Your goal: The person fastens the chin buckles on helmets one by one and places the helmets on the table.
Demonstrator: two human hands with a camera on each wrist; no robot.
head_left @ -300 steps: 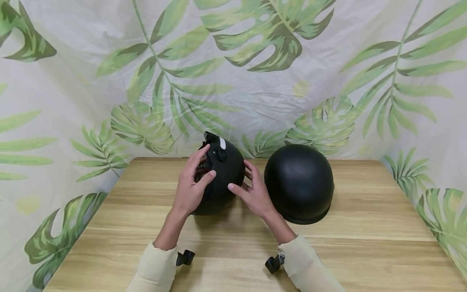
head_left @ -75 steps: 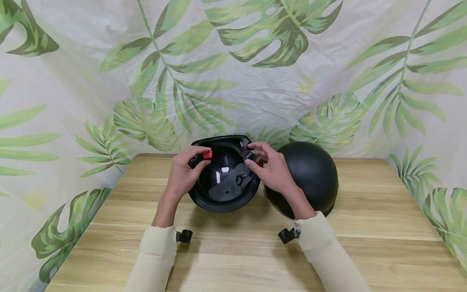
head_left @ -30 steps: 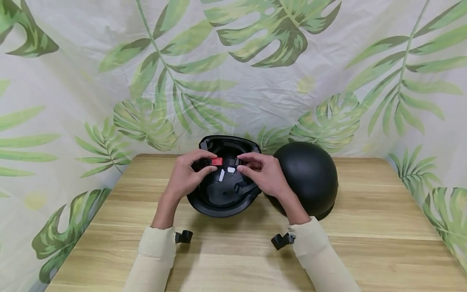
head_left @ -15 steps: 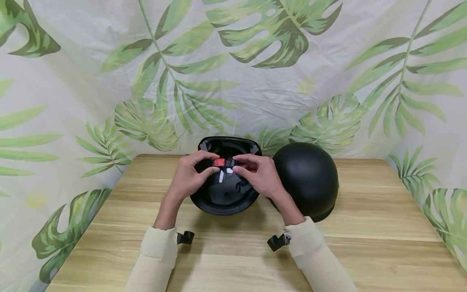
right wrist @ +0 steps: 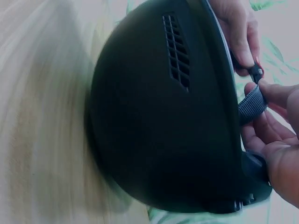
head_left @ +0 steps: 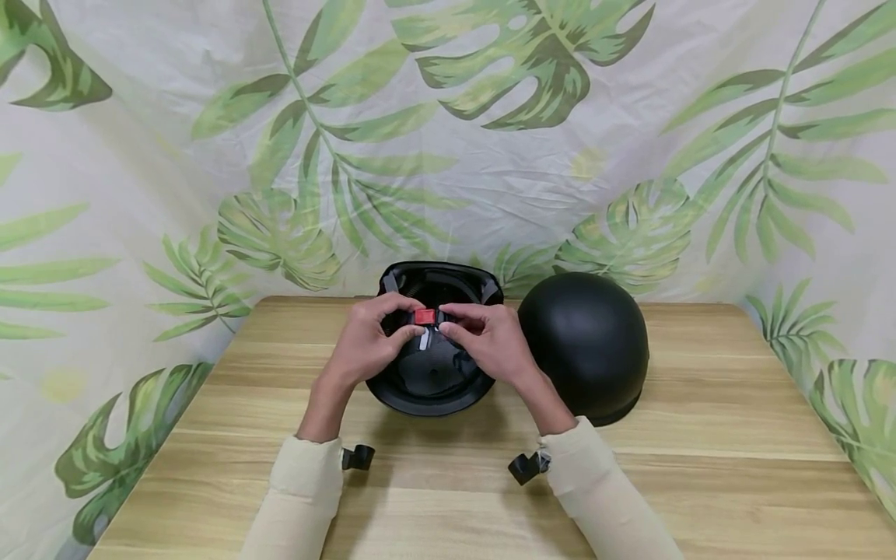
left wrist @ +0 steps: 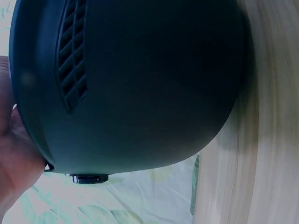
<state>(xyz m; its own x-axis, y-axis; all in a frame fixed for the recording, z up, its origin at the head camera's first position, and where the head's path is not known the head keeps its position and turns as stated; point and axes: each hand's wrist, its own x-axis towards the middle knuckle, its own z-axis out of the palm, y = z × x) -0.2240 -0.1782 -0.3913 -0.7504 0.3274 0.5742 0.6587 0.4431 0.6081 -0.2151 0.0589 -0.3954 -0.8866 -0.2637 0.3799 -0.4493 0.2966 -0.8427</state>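
1. Nearest, above the front of the wooden table [head_left: 448,513], whose near edge is out of view, come two pale sleeves, left sleeve [head_left: 304,478] and right sleeve [head_left: 588,478], each with one black camera mount at the cuff: left mount [head_left: 359,457], right mount [head_left: 527,468].
2. Two hands. The left hand [head_left: 364,342] pinches the red buckle half [head_left: 424,316] between thumb and forefinger; how its other fingers lie I cannot tell. The right hand [head_left: 493,342] pinches the black buckle half [head_left: 439,317] and its grey strap [right wrist: 253,105].
3. One buckle, two halves, held over the open helmet [head_left: 430,404]. They meet end to end, so the joining looks nearly done, or done; whether the catch has clicked home cannot be told. What seems left is confirming that and letting go.
4. The open helmet sits hollow side up on the table, left of middle, toward the far edge.
5. Just right of it, also toward the far edge, stands the round helmet [head_left: 584,342], dome up and untouched by the fingers. That makes two helmets.
6. Beyond the far edge hangs leaf-patterned cloth [head_left: 490,179].
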